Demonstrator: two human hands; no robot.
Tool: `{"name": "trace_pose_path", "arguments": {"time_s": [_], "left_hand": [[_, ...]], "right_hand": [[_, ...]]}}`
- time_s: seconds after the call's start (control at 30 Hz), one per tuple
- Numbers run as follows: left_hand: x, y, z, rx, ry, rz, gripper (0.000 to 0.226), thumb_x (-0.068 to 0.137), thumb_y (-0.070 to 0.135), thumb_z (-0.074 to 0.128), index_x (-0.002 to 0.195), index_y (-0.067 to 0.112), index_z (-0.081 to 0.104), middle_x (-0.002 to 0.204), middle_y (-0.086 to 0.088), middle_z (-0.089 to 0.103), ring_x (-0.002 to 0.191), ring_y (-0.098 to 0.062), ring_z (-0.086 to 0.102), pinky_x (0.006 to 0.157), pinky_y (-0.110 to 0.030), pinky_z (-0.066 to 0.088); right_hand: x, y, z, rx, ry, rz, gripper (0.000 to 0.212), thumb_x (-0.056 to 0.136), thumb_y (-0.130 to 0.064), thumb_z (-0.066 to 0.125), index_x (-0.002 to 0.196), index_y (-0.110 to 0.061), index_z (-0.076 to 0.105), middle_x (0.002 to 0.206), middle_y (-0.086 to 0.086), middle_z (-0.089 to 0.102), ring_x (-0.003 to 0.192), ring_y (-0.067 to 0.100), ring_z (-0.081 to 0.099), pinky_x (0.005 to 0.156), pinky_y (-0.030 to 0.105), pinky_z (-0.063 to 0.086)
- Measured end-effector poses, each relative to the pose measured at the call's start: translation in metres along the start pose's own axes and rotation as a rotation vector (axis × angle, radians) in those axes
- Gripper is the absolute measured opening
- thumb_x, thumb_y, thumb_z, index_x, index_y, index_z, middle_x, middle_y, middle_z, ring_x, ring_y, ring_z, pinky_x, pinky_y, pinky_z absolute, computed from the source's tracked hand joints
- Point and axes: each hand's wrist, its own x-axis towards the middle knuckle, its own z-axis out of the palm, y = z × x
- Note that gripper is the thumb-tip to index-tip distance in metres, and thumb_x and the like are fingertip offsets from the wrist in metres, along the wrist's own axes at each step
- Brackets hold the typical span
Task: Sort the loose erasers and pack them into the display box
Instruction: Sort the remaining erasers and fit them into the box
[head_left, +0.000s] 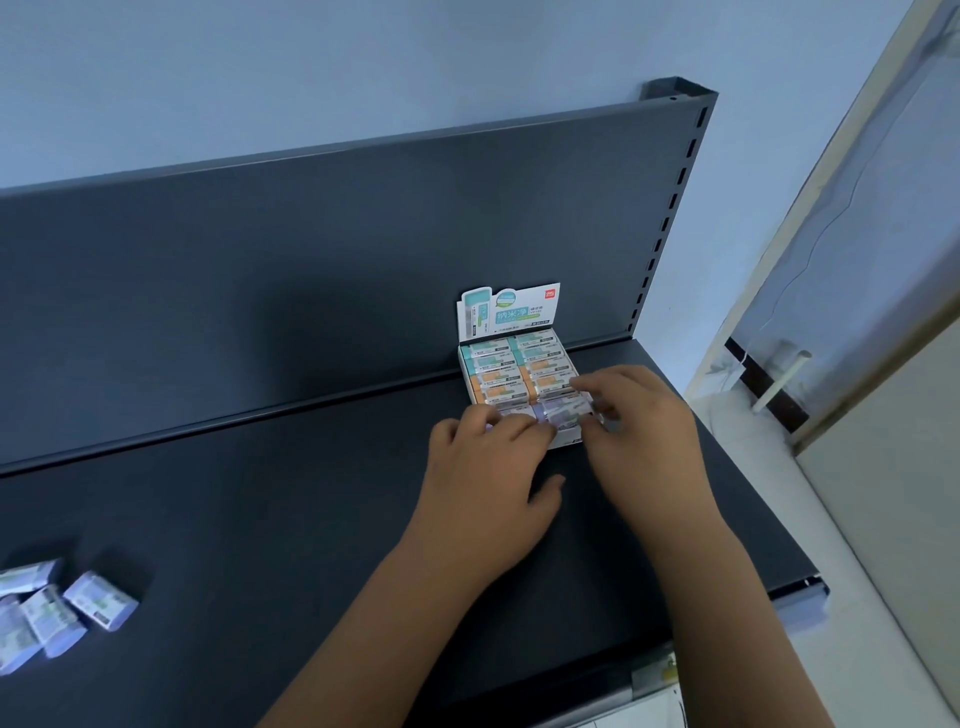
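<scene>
Purple paper-sleeved eraser sits in the front row of the white cardboard display box, before the teal and orange rows, keeping colours grouped; my right hand pinches it to seat it. My left hand bends its fingers over the row's left end, likely steadying; grip or press, I cannot tell. Loose purple erasers wait well apart on the dark metal shelf.

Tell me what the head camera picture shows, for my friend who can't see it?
A left hand and right hand fit a purple eraser into the front row of a display box that holds green and orange rows. The box stands on a dark shelf, with a few loose erasers lying far off to the left.
</scene>
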Motion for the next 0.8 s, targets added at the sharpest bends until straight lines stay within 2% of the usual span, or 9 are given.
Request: {"name": "trace_pose_path", "arguments": {"time_s": [0.1, 0.23, 0.33, 0.4, 0.47, 0.5, 0.57, 0.73, 0.8], "left_hand": [[0.0, -0.002, 0.0, -0.047, 0.004, -0.006, 0.041, 0.092, 0.05, 0.046, 0.13, 0.036, 0.054, 0.127, 0.02, 0.06, 0.124, -0.012, 0.039, 0.101, -0.037, 0.031], [0.0, -0.004, -0.001, -0.09, 0.018, 0.011, 0.039, 0.091, 0.046, 0.049, 0.127, 0.034, 0.059, 0.123, 0.019, 0.063, 0.122, -0.008, 0.046, 0.109, -0.037, 0.028], [-0.001, -0.006, -0.001, -0.112, -0.006, 0.027, 0.037, 0.093, 0.043, 0.05, 0.127, 0.032, 0.059, 0.126, 0.018, 0.059, 0.125, -0.008, 0.045, 0.118, -0.046, 0.023], [0.0, -0.008, -0.003, -0.147, -0.015, 0.055, 0.03, 0.094, 0.04, 0.051, 0.119, 0.031, 0.064, 0.122, 0.018, 0.059, 0.119, -0.008, 0.049, 0.115, -0.045, 0.03], [0.002, -0.01, -0.004, -0.181, -0.012, 0.066, 0.027, 0.093, 0.039, 0.05, 0.111, 0.028, 0.066, 0.115, 0.017, 0.062, 0.109, -0.01, 0.053, 0.102, -0.04, 0.042], [0.004, -0.011, -0.004, -0.177, -0.016, 0.066, 0.027, 0.092, 0.039, 0.049, 0.108, 0.028, 0.066, 0.113, 0.016, 0.063, 0.107, -0.01, 0.053, 0.096, -0.038, 0.044], [0.005, -0.012, -0.001, -0.143, -0.025, 0.076, 0.029, 0.091, 0.041, 0.047, 0.11, 0.028, 0.065, 0.116, 0.017, 0.062, 0.11, -0.01, 0.052, 0.094, -0.038, 0.044], [0.005, -0.009, 0.0, -0.143, -0.022, 0.095, 0.043, 0.09, 0.043, 0.05, 0.13, 0.028, 0.057, 0.127, 0.015, 0.06, 0.12, -0.013, 0.048, 0.102, -0.041, 0.041], [0.007, -0.008, 0.0, -0.13, -0.033, 0.084, 0.045, 0.089, 0.043, 0.049, 0.131, 0.03, 0.056, 0.127, 0.015, 0.059, 0.121, -0.014, 0.048, 0.104, -0.042, 0.04]], "right_hand": [[0.0, -0.003, 0.0, 0.037, 0.007, 0.044, 0.037, 0.08, 0.002, 0.067, 0.11, -0.019, 0.074, 0.098, -0.012, 0.063, 0.079, 0.003, 0.058, 0.073, 0.007, 0.042], [0.0, -0.001, 0.003, -0.007, 0.015, 0.03, 0.034, 0.083, 0.0, 0.067, 0.11, -0.019, 0.073, 0.1, -0.007, 0.069, 0.082, 0.006, 0.058, 0.074, 0.018, 0.047], [-0.001, -0.001, 0.005, -0.012, 0.028, -0.036, 0.028, 0.084, -0.001, 0.069, 0.107, -0.016, 0.075, 0.103, -0.004, 0.072, 0.089, 0.012, 0.063, 0.078, 0.025, 0.051], [-0.001, -0.003, 0.006, 0.004, 0.046, -0.057, 0.027, 0.084, -0.001, 0.069, 0.106, -0.015, 0.075, 0.105, -0.003, 0.073, 0.094, 0.017, 0.065, 0.081, 0.028, 0.053], [-0.002, -0.006, 0.007, 0.008, 0.048, -0.062, 0.029, 0.083, 0.0, 0.069, 0.107, -0.015, 0.076, 0.108, -0.003, 0.073, 0.1, 0.018, 0.064, 0.085, 0.025, 0.049], [-0.002, -0.007, 0.008, 0.011, 0.042, -0.068, 0.031, 0.082, 0.001, 0.069, 0.107, -0.015, 0.076, 0.11, -0.003, 0.073, 0.102, 0.019, 0.064, 0.086, 0.023, 0.046], [-0.002, -0.007, 0.01, 0.02, 0.043, -0.086, 0.032, 0.081, 0.003, 0.07, 0.107, -0.014, 0.075, 0.111, -0.001, 0.073, 0.103, 0.021, 0.064, 0.086, 0.024, 0.047], [0.0, -0.003, 0.012, -0.104, 0.063, -0.041, 0.039, 0.08, 0.004, 0.065, 0.113, -0.015, 0.074, 0.101, -0.001, 0.075, 0.094, 0.025, 0.06, 0.076, 0.028, 0.047], [-0.001, -0.001, 0.01, -0.224, 0.019, -0.058, 0.036, 0.08, 0.001, 0.06, 0.109, -0.017, 0.073, 0.085, -0.003, 0.073, 0.085, 0.023, 0.054, 0.064, 0.032, 0.049]]}}
